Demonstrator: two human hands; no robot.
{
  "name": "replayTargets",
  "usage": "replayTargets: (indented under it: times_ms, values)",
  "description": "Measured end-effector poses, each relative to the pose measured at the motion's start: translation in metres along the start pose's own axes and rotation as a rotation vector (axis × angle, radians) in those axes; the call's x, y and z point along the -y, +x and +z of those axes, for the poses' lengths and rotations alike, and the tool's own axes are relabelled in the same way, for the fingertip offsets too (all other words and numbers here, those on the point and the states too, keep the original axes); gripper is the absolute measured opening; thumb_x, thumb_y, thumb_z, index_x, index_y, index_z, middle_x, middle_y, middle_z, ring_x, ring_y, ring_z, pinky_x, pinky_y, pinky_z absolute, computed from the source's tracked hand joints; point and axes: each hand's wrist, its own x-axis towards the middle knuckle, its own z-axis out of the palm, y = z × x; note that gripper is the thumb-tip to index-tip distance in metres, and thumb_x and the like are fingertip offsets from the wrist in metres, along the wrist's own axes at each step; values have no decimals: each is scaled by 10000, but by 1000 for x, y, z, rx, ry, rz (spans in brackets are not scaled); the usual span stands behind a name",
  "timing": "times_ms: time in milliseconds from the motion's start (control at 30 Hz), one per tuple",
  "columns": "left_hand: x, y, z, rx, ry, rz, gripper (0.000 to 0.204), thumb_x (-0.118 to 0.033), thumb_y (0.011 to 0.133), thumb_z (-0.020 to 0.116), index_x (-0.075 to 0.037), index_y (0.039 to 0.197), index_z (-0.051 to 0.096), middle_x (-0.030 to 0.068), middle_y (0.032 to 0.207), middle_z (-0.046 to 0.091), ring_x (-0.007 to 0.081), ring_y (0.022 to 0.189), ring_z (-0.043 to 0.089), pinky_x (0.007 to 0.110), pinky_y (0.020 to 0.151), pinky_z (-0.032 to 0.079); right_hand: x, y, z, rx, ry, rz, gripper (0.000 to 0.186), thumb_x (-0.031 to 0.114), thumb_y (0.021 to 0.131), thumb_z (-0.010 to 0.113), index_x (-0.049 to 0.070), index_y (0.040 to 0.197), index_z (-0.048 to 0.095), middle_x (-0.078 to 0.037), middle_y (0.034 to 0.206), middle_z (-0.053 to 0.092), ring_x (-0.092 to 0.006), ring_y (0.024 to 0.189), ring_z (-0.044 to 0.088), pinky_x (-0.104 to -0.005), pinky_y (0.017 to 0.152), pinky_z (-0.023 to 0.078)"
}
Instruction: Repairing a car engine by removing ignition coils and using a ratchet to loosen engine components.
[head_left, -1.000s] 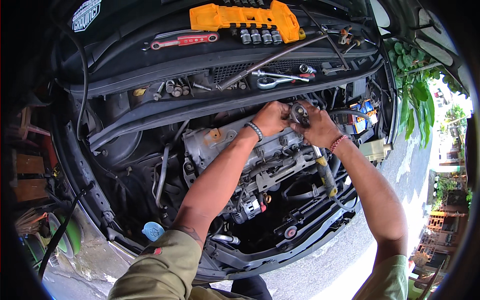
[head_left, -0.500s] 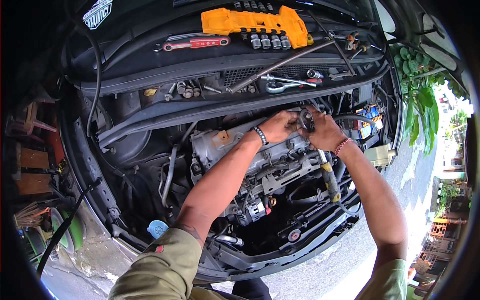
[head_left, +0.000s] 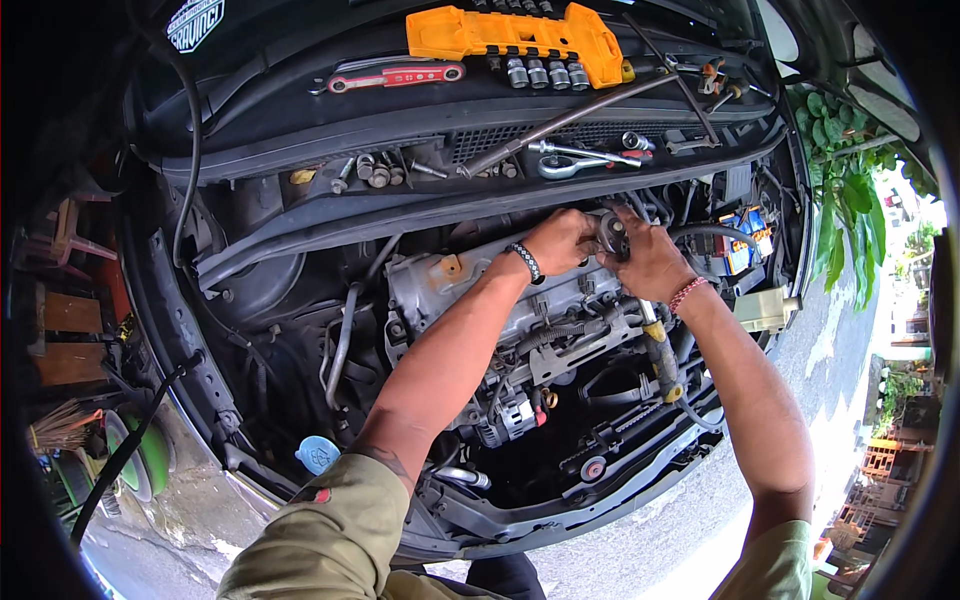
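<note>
A ratchet wrench (head_left: 660, 362) with a yellow and dark grip lies across the right side of the engine (head_left: 480, 280), its handle pointing toward me. Its round metal head (head_left: 612, 232) sits between my two hands at the far right end of the grey engine cover. My right hand (head_left: 652, 258) is closed around the neck and right side of the head. From the left, my left hand (head_left: 562, 242) presses curled fingers against the head. What lies under the head is hidden by my fingers.
On the cowl lie an orange socket holder (head_left: 510, 35), a red-handled tool (head_left: 395, 77), a long metal bar (head_left: 560, 122), a second ratchet (head_left: 570, 165) and several bolts (head_left: 378, 175). The battery (head_left: 745, 240) is at right. A blue cap (head_left: 317, 456) stands front left.
The ratchet head has turned slightly between my fingers, and my hands have shifted very little. The whole view has moved slightly.
</note>
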Motion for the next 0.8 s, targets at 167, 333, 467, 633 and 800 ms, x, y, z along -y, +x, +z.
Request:
replayTargets:
  times_ms: [167,333,467,633,800]
  values:
    - [1,6,17,-232,133,-31,174,-16,745,742,34,905,697,135,845,732,172,750,701,308,708,536,-12,0,1,-53,5,-71,715,188,816,712,-28,1406,371,-308,1156,597,-448,1033,605,-460,918,497]
    - [4,4,-4,30,-184,-8,219,31,724,724,38,940,693,147,900,732,200,831,700,327,772,528,1,-1,-4,-71,93,-85,723,195,804,726,48,1425,387,-306,1049,639,-460,1024,609,-462,925,499]
    - [12,4,-2,-36,-119,-54,248,-22,727,730,23,967,689,175,920,715,243,835,697,343,800,527,1,-1,-5,-37,42,-42,718,201,808,727,56,1426,390,-304,1045,642,-457,1020,612,-460,927,498]
    - [-10,6,-1,-45,195,-230,226,65,796,636,12,1013,665,111,962,722,142,889,679,295,817,528,-13,3,3,-63,-45,-69,692,198,817,717,23,1407,399,-291,1091,630,-428,1043,606,-438,916,500]
    - [19,7,2,7,-175,-5,226,-63,729,746,24,931,693,195,897,706,326,841,686,358,781,529,2,1,1,-16,38,-25,661,203,810,728,13,1369,431,-267,1076,645,-398,1035,630,-414,913,508]
